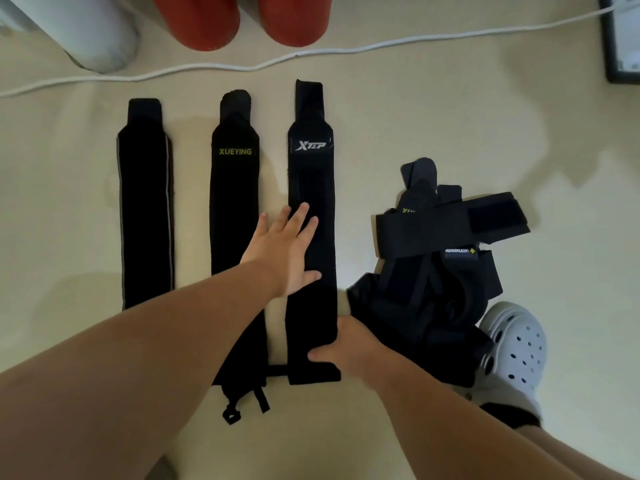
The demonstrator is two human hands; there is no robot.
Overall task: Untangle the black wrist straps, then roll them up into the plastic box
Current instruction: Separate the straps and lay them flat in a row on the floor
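Head view: looks down on a pale beige floor point(415, 133) where the black fabric wrist straps are laid out.
Flat straps: three lie side by side and apart, with their long axes running near to far. The black strap with grey edging point(145, 202) is at left, the black strap lettered XUEYING point(234, 188) is in the middle, and the black strap lettered XTEP point(311, 161) is at right.
Tangled pile: a knotted heap of black straps point(436, 271) sits just right of the XTEP strap, not yet sorted.
Left hand point(287, 251): open and flat with straight fingers, pressing on the XTEP strap at mid length.
Right hand point(346, 344): at that strap's near right edge, with the thumb lying across the cloth. I cannot tell whether the fingers grip it.
Key relation: the XTEP strap runs straight away from the person. Its near end is under the right hand, so a roll would likely start there and travel toward the far end. The right hand is also the nearer one to the heap.
Plastic box: not in view, so nothing can be said of its contents.
Stage: untangling looks partly done and rolling has not begun.
Surroundings: a white cable point(311, 53) crosses the far floor, and a grey perforated clog point(516, 344) is at near right.
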